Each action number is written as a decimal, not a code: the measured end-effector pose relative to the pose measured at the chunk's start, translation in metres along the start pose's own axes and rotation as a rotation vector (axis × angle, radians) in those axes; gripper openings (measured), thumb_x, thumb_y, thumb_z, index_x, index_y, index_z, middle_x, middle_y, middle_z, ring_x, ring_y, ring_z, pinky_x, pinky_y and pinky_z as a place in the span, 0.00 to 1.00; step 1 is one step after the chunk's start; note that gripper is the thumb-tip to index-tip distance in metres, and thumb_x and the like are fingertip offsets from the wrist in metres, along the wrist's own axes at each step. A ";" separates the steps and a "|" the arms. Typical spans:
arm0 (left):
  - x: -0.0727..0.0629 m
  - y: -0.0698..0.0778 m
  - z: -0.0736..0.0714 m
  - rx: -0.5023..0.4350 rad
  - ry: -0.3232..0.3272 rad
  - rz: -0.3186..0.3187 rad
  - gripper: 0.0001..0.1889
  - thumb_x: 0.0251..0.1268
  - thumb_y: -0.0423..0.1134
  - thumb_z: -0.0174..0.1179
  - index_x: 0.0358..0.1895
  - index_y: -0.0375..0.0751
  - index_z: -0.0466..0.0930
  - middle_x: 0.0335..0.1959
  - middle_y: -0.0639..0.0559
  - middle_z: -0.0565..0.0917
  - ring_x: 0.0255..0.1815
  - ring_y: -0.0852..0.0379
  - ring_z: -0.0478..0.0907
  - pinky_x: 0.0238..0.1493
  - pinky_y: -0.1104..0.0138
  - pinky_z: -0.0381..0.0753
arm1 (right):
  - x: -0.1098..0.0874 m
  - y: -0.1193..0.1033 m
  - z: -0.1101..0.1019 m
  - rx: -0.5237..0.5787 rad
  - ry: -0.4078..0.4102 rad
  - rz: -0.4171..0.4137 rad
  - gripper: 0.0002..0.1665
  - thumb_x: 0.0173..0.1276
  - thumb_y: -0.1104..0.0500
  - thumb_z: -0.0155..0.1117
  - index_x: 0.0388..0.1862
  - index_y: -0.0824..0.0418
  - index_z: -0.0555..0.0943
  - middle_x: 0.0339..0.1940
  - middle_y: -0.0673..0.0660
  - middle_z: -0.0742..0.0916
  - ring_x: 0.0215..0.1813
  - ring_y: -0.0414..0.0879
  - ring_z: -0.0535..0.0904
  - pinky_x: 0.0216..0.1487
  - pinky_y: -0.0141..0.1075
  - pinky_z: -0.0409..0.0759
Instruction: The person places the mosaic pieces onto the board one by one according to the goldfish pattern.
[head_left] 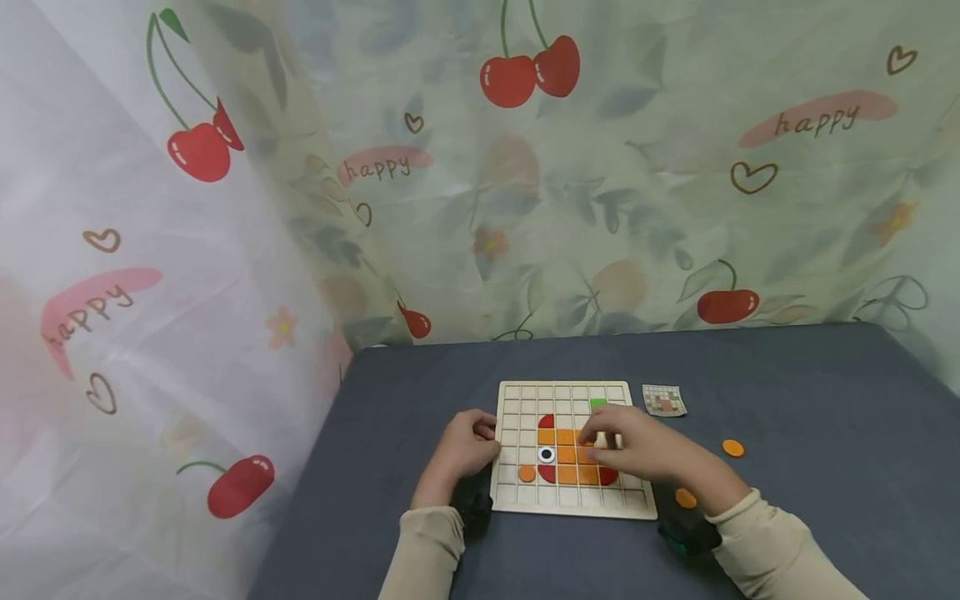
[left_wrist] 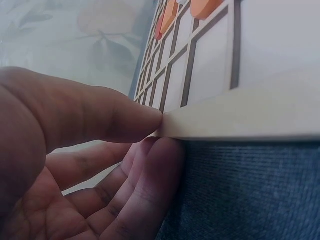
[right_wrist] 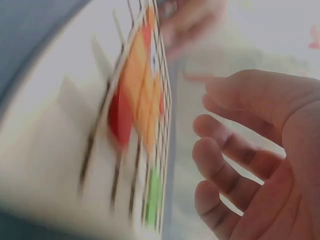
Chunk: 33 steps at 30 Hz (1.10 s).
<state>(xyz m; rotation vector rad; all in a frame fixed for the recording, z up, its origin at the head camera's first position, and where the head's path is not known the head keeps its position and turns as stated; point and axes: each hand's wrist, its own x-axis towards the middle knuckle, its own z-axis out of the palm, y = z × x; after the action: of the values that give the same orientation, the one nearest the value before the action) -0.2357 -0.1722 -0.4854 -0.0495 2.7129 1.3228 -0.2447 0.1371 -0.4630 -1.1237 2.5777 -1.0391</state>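
A pale wooden grid board [head_left: 517,498] lies on the dark table, with coloured tiles set in its middle cells. Orange tiles [head_left: 567,477], red rounded tiles [head_left: 547,474] and a white tile with a black dot [head_left: 547,454] stand together, and a green tile [head_left: 597,403] sits near the back. At the board's left edge, my left hand [head_left: 467,443] pinches the frame [left_wrist: 220,117] between thumb and fingers. My right hand [head_left: 637,442] is over the board's right half. Its thumb and forefinger pinch a thin orange-red tile [right_wrist: 197,77], seen edge-on in the right wrist view.
A small printed pattern card [head_left: 664,400] lies beyond the board's right side. Two loose orange round tiles lie to the right, one farther off [head_left: 732,448] and one beside the right wrist [head_left: 686,498]. A cherry-patterned curtain [head_left: 615,208] hangs behind the table [head_left: 825,417].
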 end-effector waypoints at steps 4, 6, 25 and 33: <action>0.001 0.001 -0.001 0.001 -0.003 -0.008 0.21 0.61 0.30 0.66 0.59 0.33 0.84 0.41 0.45 0.83 0.38 0.54 0.80 0.38 0.63 0.81 | -0.038 0.028 -0.028 -0.060 0.079 0.081 0.05 0.73 0.59 0.73 0.46 0.54 0.89 0.42 0.45 0.86 0.35 0.33 0.75 0.37 0.33 0.78; 0.001 0.001 -0.001 0.007 -0.001 -0.002 0.21 0.60 0.30 0.66 0.59 0.33 0.84 0.41 0.45 0.84 0.38 0.54 0.80 0.38 0.63 0.81 | -0.057 0.043 -0.038 -0.094 0.108 0.136 0.07 0.71 0.59 0.75 0.46 0.55 0.89 0.41 0.46 0.86 0.34 0.32 0.74 0.35 0.33 0.77; 0.000 0.001 0.002 0.006 0.008 -0.030 0.21 0.60 0.30 0.66 0.58 0.34 0.85 0.42 0.46 0.84 0.38 0.54 0.80 0.38 0.63 0.81 | -0.130 0.092 -0.068 -0.203 0.130 0.383 0.11 0.66 0.58 0.77 0.46 0.54 0.89 0.44 0.52 0.85 0.30 0.32 0.72 0.31 0.33 0.74; 0.000 0.001 0.000 -0.011 0.005 -0.012 0.21 0.57 0.29 0.65 0.57 0.32 0.85 0.41 0.44 0.84 0.37 0.54 0.80 0.38 0.63 0.82 | -0.119 0.092 -0.066 -0.195 0.088 0.383 0.10 0.66 0.57 0.78 0.46 0.55 0.89 0.39 0.48 0.85 0.28 0.33 0.72 0.30 0.33 0.74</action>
<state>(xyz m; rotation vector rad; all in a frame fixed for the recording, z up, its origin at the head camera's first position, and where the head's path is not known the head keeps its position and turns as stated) -0.2356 -0.1715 -0.4851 -0.0696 2.7052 1.3361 -0.2392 0.2992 -0.4890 -0.5860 2.8558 -0.7773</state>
